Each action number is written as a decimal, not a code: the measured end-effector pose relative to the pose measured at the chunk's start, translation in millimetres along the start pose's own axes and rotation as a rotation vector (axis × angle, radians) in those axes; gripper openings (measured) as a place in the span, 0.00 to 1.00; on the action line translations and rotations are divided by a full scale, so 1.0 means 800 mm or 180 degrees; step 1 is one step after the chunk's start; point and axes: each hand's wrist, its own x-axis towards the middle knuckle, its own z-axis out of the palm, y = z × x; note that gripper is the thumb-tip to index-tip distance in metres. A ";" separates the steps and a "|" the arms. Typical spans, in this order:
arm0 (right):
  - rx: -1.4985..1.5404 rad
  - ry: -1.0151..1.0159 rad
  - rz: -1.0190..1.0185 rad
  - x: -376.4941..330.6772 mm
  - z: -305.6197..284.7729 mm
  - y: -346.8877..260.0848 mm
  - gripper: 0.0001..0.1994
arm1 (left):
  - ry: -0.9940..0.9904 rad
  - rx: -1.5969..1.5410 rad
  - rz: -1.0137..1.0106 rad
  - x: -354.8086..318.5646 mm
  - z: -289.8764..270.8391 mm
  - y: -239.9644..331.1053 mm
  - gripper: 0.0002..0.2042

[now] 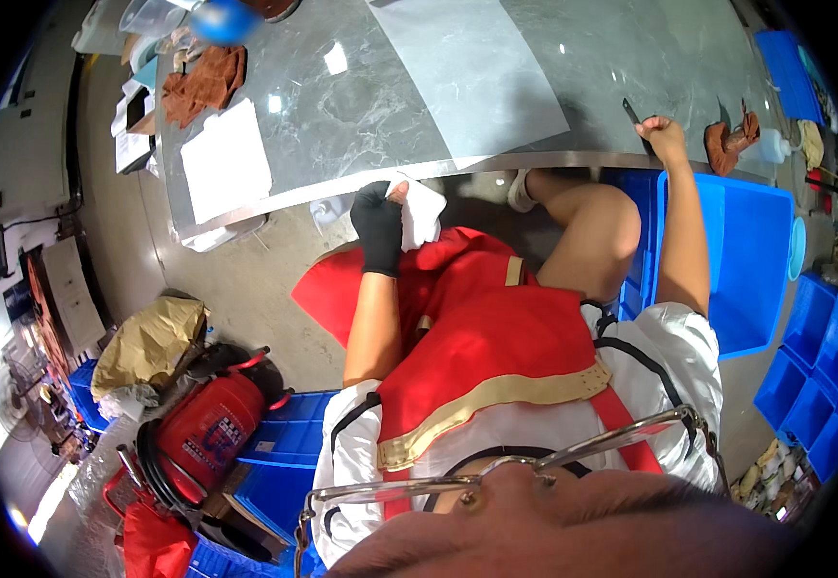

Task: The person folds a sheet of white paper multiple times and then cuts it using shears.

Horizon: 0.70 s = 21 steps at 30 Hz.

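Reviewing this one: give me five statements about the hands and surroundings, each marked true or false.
1. The left hand holds a white cloth. True.
2. The right hand wears a black glove. False: it is bare; the left hand wears one.
3. The right hand holds a thin dark tool. True.
4. The apron is green. False: the apron is mainly red.
5. A blue bin stands on the person's right. True.
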 end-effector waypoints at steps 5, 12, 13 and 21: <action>0.0492 0.0068 -0.0205 -0.016 0.013 0.011 0.09 | 0.0010 -0.0848 -0.0045 -0.013 0.011 0.004 0.06; 0.0369 0.0412 -0.0651 -0.098 0.041 -0.017 0.04 | -0.0416 -0.1256 -0.0412 -0.003 0.008 -0.012 0.11; 0.0116 0.0652 -0.0803 -0.114 0.042 -0.031 0.05 | -0.0419 -0.1239 -0.0405 -0.002 0.006 -0.011 0.11; -0.0054 0.1733 -0.0961 -0.131 0.072 0.015 0.15 | -0.0575 -0.1042 -0.0482 0.003 -0.002 -0.010 0.13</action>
